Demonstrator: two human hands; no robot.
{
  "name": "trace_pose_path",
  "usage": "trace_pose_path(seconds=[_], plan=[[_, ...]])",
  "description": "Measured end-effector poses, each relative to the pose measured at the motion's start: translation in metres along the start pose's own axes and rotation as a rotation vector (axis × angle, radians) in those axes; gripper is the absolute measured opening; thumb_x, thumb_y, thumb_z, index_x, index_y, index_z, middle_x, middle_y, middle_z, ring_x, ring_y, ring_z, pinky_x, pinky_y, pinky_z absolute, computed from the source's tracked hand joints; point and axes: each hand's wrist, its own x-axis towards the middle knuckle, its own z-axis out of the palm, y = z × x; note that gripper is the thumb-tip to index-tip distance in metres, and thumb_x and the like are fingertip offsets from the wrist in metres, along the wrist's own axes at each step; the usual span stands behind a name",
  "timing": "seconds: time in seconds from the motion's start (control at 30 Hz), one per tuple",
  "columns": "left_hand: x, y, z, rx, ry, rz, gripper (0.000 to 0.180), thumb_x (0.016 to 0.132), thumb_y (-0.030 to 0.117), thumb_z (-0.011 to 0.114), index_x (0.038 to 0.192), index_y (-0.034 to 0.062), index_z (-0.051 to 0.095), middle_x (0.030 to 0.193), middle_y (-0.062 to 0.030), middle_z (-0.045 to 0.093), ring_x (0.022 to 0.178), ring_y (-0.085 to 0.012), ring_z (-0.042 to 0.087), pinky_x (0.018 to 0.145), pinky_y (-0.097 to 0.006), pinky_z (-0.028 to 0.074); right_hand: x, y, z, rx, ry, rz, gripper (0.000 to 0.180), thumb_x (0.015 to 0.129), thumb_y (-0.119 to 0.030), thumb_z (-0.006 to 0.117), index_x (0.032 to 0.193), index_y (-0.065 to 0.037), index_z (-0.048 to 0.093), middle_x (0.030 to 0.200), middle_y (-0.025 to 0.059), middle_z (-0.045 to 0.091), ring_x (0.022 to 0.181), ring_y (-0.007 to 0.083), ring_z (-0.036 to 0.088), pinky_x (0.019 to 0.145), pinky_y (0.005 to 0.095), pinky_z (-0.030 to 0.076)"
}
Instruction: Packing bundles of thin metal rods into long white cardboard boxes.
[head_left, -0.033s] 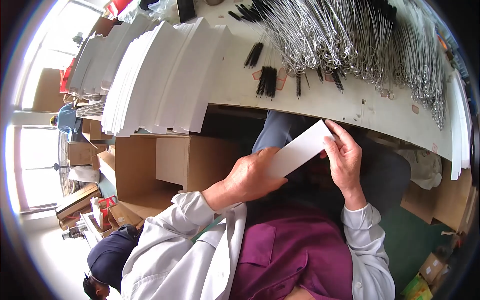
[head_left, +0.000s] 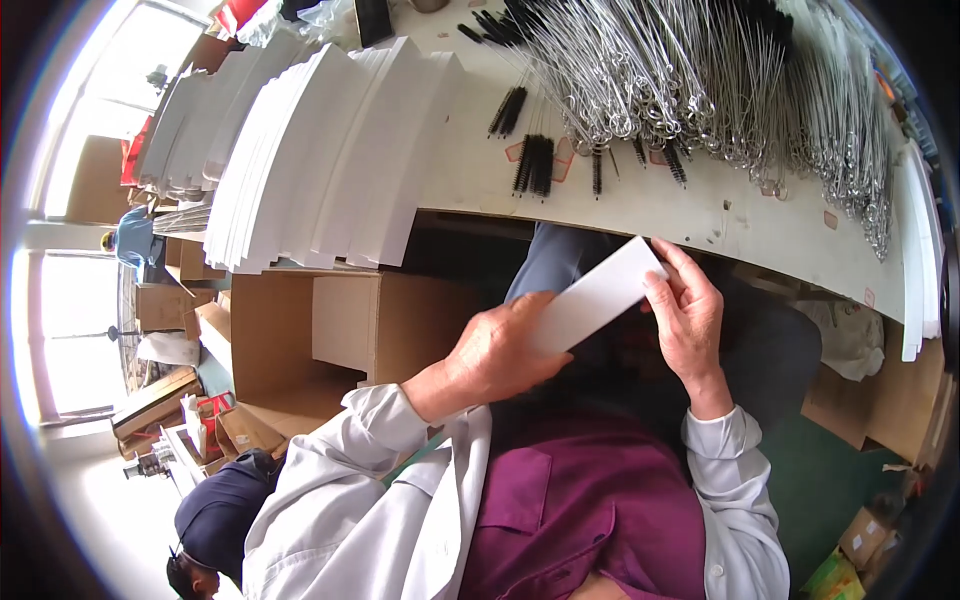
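Note:
Over my lap, below the table's front edge, I hold a long narrow white box, tilted up toward the right. My left hand wraps round its lower left end and hides that end. At the upper right end, my right hand pinches the box between thumb and fingers. On the table beyond lie small bundles of black-bristled wire brushes. Farther off is a big heap of wire brushes with looped ends toward me.
Stacks of flat white boxes cover the left of the white table. An open cardboard box stands below them. More white pieces hang at the right edge. A person in a dark cap is at lower left, another in blue farther off.
The white box and both my hands have shifted very slightly up and to the left. The hold on the box stays the same.

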Motion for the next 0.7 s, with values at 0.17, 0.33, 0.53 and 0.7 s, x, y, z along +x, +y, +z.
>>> trace_pose_path(seconds=[0.17, 0.33, 0.53, 0.7], plan=[[0.019, 0.0, -0.04, 0.201, 0.327, -0.105, 0.065, 0.074, 0.017, 0.092, 0.129, 0.0016, 0.061, 0.108, -0.0222, 0.073, 0.1, -0.0375, 0.074, 0.085, -0.042, 0.06, 0.03, -0.02, -0.02, -0.527, 0.176, -0.415, 0.024, 0.098, -0.01, 0.072, 0.12, 0.001, 0.071, 0.096, 0.0108, 0.076, 0.077, 0.0167, 0.07, 0.073, 0.0297, 0.056], [0.05, -0.022, -0.073, 0.519, 0.44, -0.145, 0.063, 0.081, 0.023, 0.085, 0.132, 0.0013, 0.056, 0.116, -0.0247, 0.07, 0.105, -0.0454, 0.068, 0.089, -0.051, 0.056, 0.063, -0.003, -0.057, -0.612, 0.308, -0.479, 0.015, 0.099, -0.009, 0.07, 0.11, 0.0, 0.074, 0.091, 0.0098, 0.073, 0.075, 0.0176, 0.069, 0.07, 0.0314, 0.055], [0.094, -0.037, -0.099, 0.746, 0.417, -0.248, 0.062, 0.084, 0.025, 0.082, 0.133, -0.0007, 0.053, 0.113, -0.0284, 0.069, 0.1, -0.0469, 0.07, 0.086, -0.052, 0.058, 0.076, 0.017, -0.068, -0.688, 0.358, -0.492, 0.011, 0.096, -0.007, 0.07, 0.106, -0.002, 0.073, 0.09, 0.0101, 0.072, 0.073, 0.0228, 0.069, 0.069, 0.0332, 0.055], [0.127, -0.043, -0.11, 1.023, 0.408, -0.277, 0.057, 0.086, 0.025, 0.082, 0.124, -0.0056, 0.052, 0.102, -0.0235, 0.068, 0.091, -0.0395, 0.075, 0.076, -0.046, 0.062, 0.074, 0.012, -0.065, -0.737, 0.372, -0.516, 0.009, 0.094, -0.005, 0.071, 0.103, -0.004, 0.072, 0.088, 0.0091, 0.071, 0.073, 0.0252, 0.068, 0.067, 0.035, 0.055]])
